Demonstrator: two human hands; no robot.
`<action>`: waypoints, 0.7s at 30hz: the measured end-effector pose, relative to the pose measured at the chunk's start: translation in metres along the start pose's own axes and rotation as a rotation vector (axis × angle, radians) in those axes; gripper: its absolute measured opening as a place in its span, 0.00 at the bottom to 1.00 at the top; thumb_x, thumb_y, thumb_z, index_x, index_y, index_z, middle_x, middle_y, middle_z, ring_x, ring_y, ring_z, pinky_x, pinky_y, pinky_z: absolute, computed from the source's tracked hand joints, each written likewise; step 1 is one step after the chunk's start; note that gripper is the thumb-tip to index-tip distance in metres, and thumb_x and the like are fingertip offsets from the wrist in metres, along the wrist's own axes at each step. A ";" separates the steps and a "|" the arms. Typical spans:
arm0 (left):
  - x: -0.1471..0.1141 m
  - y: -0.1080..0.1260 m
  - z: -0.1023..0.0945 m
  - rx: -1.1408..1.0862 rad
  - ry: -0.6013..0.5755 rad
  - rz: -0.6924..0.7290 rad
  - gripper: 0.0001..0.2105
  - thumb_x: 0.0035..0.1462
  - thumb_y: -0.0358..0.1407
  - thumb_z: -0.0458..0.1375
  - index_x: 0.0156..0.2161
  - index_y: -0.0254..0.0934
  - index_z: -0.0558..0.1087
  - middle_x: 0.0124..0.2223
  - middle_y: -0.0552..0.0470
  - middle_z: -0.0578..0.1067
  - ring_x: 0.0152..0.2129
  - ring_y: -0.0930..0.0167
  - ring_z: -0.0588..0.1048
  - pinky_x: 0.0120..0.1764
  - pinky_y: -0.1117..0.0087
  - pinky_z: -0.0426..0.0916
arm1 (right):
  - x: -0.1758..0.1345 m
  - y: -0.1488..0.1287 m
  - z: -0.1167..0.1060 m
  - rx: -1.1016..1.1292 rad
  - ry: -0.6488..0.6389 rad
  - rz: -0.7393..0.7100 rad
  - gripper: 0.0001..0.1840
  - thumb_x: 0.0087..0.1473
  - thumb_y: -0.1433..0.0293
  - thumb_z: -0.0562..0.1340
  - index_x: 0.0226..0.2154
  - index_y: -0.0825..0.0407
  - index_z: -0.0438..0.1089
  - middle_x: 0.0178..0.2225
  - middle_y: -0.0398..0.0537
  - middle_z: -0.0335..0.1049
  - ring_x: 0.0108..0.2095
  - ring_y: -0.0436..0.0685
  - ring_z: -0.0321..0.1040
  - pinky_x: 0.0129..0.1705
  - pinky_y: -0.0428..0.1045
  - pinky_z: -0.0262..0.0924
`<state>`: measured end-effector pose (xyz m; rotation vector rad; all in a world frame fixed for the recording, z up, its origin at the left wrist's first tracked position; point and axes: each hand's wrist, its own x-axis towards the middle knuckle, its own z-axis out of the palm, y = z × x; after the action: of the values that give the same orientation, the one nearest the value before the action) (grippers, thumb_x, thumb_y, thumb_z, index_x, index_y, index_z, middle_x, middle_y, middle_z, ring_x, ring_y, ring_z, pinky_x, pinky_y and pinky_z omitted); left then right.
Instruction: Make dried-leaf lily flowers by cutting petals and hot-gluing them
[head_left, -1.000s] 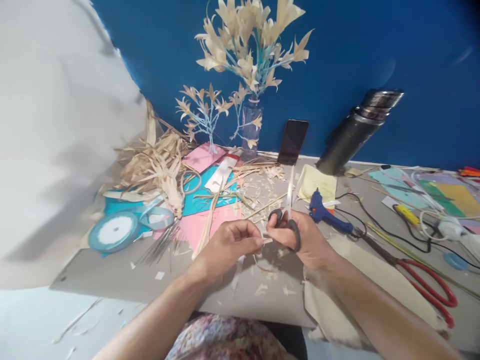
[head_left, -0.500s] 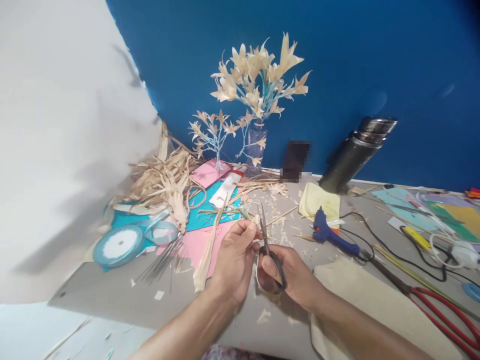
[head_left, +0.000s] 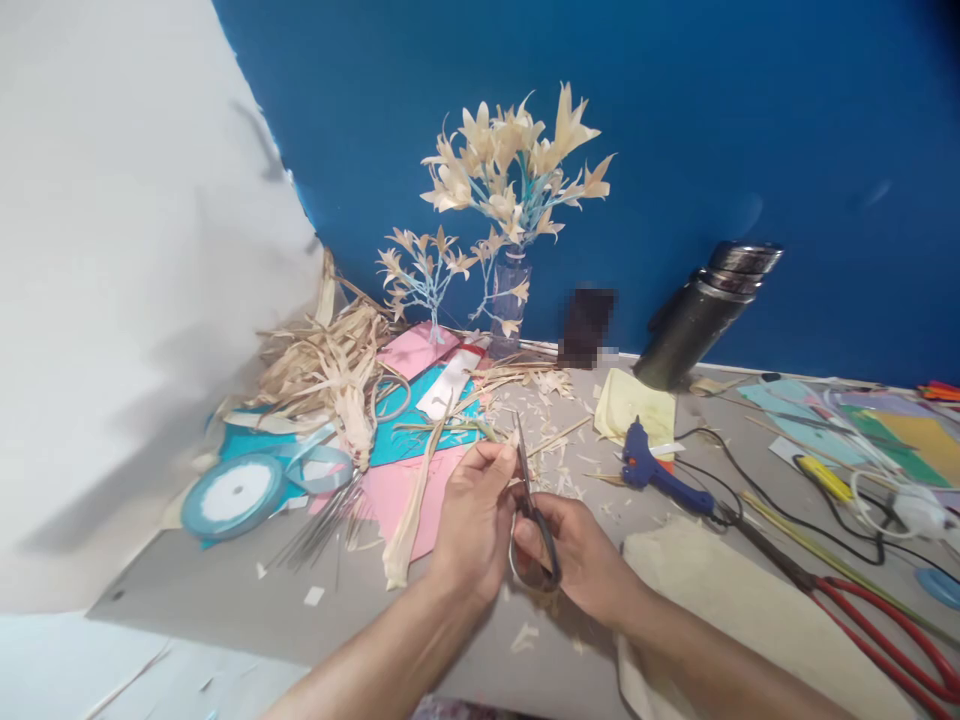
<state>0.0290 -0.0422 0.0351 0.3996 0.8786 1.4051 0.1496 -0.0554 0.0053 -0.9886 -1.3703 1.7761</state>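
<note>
My left hand [head_left: 474, 525] is closed, thumb against fingers, on a small pale piece of dried husk [head_left: 513, 438]; most of that piece is hidden by the fingers. In my right hand [head_left: 589, 555] are black-handled scissors [head_left: 523, 465], thumb and fingers at the loops. Their blades point up and away, right beside the left fingertips and the husk piece, and look nearly together. To the left of my left hand, a long husk strip [head_left: 411, 515] lies over pink paper [head_left: 442, 480]. Small husk scraps [head_left: 527, 635] are scattered on the grey table around both hands.
Husk flowers [head_left: 517, 150] stand in a clear bottle [head_left: 510, 300] at the back. A husk pile [head_left: 322, 350], ribbon roll [head_left: 236, 492] and wires [head_left: 319, 525] lie left. Right are a glue gun [head_left: 664, 475], a flask [head_left: 697, 320], red-handled shears [head_left: 877, 610] and cloth [head_left: 720, 590].
The scissors' blades have come closer together beside the left fingertips. Both hands stay in nearly the same place, and the whole view has shifted slightly.
</note>
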 end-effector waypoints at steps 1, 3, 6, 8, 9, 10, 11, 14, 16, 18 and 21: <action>0.000 0.000 0.000 0.004 0.003 0.006 0.17 0.43 0.40 0.71 0.28 0.36 0.68 0.25 0.58 0.67 0.21 0.77 0.65 0.25 0.75 0.62 | 0.000 0.001 0.000 0.003 -0.001 -0.003 0.30 0.49 0.42 0.64 0.26 0.52 0.60 0.20 0.38 0.54 0.19 0.45 0.48 0.20 0.44 0.43; 0.000 -0.001 0.001 0.014 0.004 0.017 0.16 0.43 0.40 0.71 0.28 0.36 0.68 0.25 0.58 0.67 0.21 0.76 0.65 0.25 0.75 0.62 | 0.001 0.002 0.000 0.010 0.002 -0.002 0.30 0.49 0.43 0.65 0.26 0.52 0.60 0.20 0.37 0.54 0.18 0.45 0.48 0.20 0.44 0.43; 0.001 -0.003 0.000 0.028 -0.002 0.041 0.16 0.43 0.40 0.71 0.27 0.36 0.68 0.24 0.58 0.67 0.20 0.77 0.64 0.25 0.75 0.61 | 0.002 0.004 0.000 0.021 0.019 0.011 0.30 0.47 0.43 0.66 0.25 0.52 0.60 0.18 0.37 0.55 0.17 0.45 0.49 0.19 0.44 0.43; 0.001 -0.004 0.000 0.038 -0.007 0.057 0.16 0.43 0.40 0.71 0.27 0.36 0.69 0.23 0.58 0.67 0.20 0.77 0.64 0.25 0.76 0.61 | 0.002 0.004 0.000 0.032 0.025 0.022 0.31 0.46 0.43 0.67 0.24 0.52 0.60 0.18 0.37 0.56 0.17 0.45 0.50 0.19 0.44 0.43; 0.001 -0.005 -0.001 0.042 -0.011 0.062 0.16 0.43 0.40 0.71 0.27 0.35 0.69 0.22 0.58 0.67 0.20 0.77 0.64 0.25 0.76 0.61 | 0.002 0.004 0.000 0.037 0.024 0.029 0.31 0.46 0.43 0.67 0.24 0.52 0.60 0.18 0.37 0.56 0.17 0.45 0.50 0.19 0.43 0.43; 0.001 -0.005 -0.001 0.044 -0.015 0.065 0.15 0.44 0.40 0.71 0.27 0.35 0.69 0.22 0.58 0.67 0.20 0.77 0.64 0.25 0.76 0.61 | 0.002 0.004 0.000 0.043 0.023 0.037 0.31 0.46 0.43 0.67 0.24 0.52 0.59 0.18 0.37 0.56 0.17 0.45 0.50 0.19 0.43 0.43; 0.001 -0.005 -0.002 0.044 -0.020 0.066 0.15 0.44 0.40 0.71 0.27 0.35 0.69 0.23 0.58 0.67 0.20 0.77 0.64 0.25 0.76 0.61 | 0.002 0.004 0.000 0.047 0.023 0.043 0.31 0.45 0.43 0.67 0.24 0.52 0.59 0.17 0.37 0.56 0.17 0.44 0.50 0.18 0.43 0.43; 0.001 -0.005 -0.002 0.035 -0.034 0.051 0.14 0.45 0.39 0.70 0.28 0.35 0.69 0.23 0.58 0.67 0.20 0.77 0.64 0.26 0.76 0.61 | 0.001 0.004 0.000 0.047 0.026 0.041 0.32 0.45 0.42 0.67 0.24 0.53 0.60 0.18 0.37 0.56 0.17 0.44 0.50 0.19 0.43 0.44; 0.000 -0.004 -0.002 0.021 -0.045 0.029 0.14 0.46 0.38 0.70 0.28 0.36 0.69 0.23 0.58 0.67 0.21 0.77 0.64 0.26 0.76 0.61 | 0.001 0.004 0.000 0.051 0.025 0.038 0.32 0.44 0.42 0.67 0.24 0.53 0.60 0.18 0.38 0.57 0.17 0.44 0.50 0.19 0.43 0.44; -0.001 -0.003 -0.001 0.008 -0.050 0.003 0.13 0.46 0.37 0.70 0.29 0.36 0.69 0.24 0.57 0.68 0.21 0.76 0.65 0.26 0.76 0.61 | 0.001 0.004 -0.001 0.062 0.024 0.047 0.31 0.45 0.43 0.67 0.24 0.53 0.61 0.18 0.38 0.58 0.17 0.44 0.50 0.19 0.43 0.43; -0.003 0.000 -0.001 -0.009 -0.045 -0.023 0.14 0.45 0.37 0.70 0.28 0.36 0.68 0.25 0.57 0.68 0.21 0.76 0.65 0.26 0.76 0.62 | 0.000 0.003 -0.002 0.071 0.032 0.074 0.31 0.44 0.43 0.68 0.24 0.53 0.61 0.18 0.39 0.59 0.17 0.45 0.51 0.19 0.43 0.44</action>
<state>0.0284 -0.0447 0.0358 0.4115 0.8380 1.3733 0.1506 -0.0553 0.0020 -1.0368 -1.2571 1.8426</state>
